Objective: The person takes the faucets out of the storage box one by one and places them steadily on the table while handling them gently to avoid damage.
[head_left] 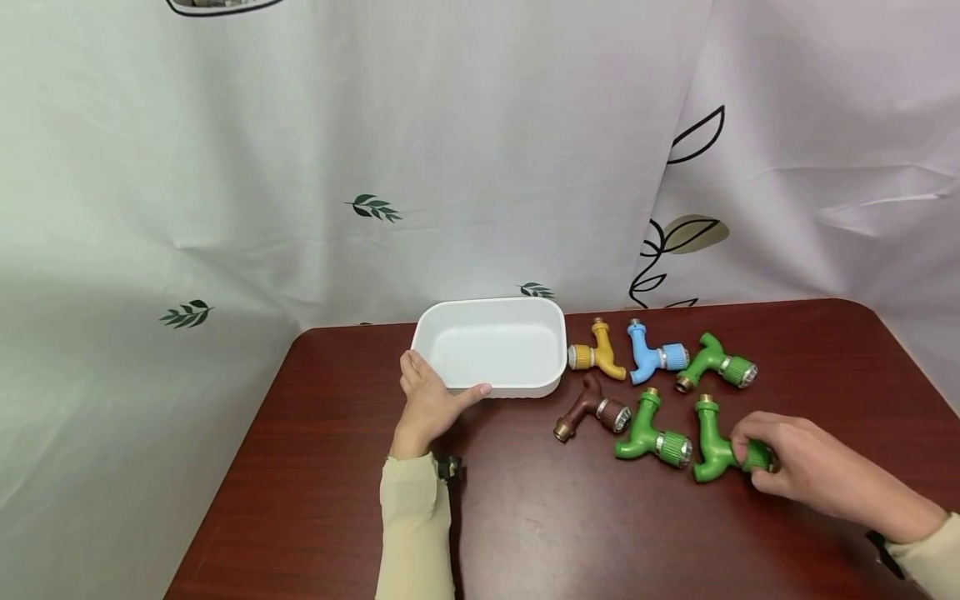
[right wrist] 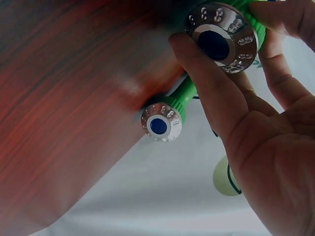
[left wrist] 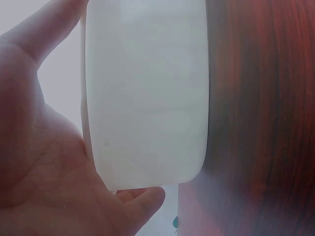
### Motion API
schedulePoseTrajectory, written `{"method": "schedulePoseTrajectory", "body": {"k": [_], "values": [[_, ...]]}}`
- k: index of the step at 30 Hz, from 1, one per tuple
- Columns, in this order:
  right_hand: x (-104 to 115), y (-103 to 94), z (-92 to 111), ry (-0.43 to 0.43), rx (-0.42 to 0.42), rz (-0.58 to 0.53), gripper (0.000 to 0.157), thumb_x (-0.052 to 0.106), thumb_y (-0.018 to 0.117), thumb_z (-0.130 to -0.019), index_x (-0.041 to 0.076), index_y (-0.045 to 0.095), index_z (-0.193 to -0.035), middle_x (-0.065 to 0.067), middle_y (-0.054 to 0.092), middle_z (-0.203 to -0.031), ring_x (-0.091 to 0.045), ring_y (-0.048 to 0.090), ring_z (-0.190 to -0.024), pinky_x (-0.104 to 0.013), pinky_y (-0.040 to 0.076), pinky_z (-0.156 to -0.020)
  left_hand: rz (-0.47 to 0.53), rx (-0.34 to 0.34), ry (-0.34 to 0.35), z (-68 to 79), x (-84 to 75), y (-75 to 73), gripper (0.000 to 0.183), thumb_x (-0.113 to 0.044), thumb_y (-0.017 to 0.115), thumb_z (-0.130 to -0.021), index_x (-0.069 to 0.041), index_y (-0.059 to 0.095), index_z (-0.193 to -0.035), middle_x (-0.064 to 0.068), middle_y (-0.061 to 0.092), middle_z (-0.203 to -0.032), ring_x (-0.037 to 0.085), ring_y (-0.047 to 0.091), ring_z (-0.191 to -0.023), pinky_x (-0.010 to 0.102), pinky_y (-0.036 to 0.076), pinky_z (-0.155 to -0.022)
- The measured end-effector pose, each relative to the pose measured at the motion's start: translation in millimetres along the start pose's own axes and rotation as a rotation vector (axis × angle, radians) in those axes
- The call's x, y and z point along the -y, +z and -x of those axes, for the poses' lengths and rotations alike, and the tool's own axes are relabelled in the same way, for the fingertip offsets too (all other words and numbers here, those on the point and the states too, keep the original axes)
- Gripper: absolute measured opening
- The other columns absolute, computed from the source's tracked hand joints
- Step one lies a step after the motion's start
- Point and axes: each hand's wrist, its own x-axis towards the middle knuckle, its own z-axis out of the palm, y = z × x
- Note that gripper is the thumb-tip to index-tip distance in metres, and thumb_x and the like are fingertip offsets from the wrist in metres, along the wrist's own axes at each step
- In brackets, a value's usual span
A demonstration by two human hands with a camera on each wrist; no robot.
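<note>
My left hand [head_left: 427, 408] holds a white plastic container [head_left: 525, 391] at its front left corner, thumb along the front rim and fingers around the left end. In the left wrist view, the container's outer wall [left wrist: 147, 98] fills the middle. My right hand [head_left: 817, 471] pinches the ribbed knob of a green tap [head_left: 711, 446] lying at the right front of the group. Its silver knob end with a blue centre [right wrist: 214, 44] shows between thumb and fingers in the right wrist view. Another green tap [head_left: 643, 433] lies just left of it.
Beside the container lie a yellow tap [head_left: 603, 350], a blue tap [head_left: 643, 354], a third green tap [head_left: 705, 362] and a brown tap [head_left: 588, 400]. All rest on the dark red wooden table [head_left: 540, 525]. A pale leaf-patterned cloth [head_left: 465, 167] hangs behind.
</note>
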Motion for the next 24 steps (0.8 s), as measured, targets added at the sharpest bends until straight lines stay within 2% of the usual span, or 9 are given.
{"method": "schedulePoseTrajectory", "body": {"k": [5,24], "values": [[0.4,1.1,-0.3,0.013,0.036,-0.013,0.048,-0.003,0.080,-0.062,0.030,0.052,-0.082,0.022,0.043,-0.083,0.005,0.038,-0.072,-0.021,0.031,-0.059,-0.004,-0.004,0.001,-0.3,0.5,1.0,0.141,-0.052,0.084,-0.076,0.012,-0.016,-0.152,0.027,-0.015,-0.161,0.045,-0.003,-0.147,0.054,0.027,-0.115],[-0.4,1.1,-2.1,0.018,0.062,-0.016,0.047,-0.005,0.079,-0.064,0.029,0.053,-0.085,0.020,0.044,-0.085,0.005,0.038,-0.071,-0.021,0.032,-0.059,0.010,0.002,0.001,-0.3,0.5,0.6,0.143,-0.054,0.084,-0.075,0.011,-0.017,-0.153,0.025,-0.016,-0.161,0.043,-0.003,-0.147,0.053,0.028,-0.114]]}}
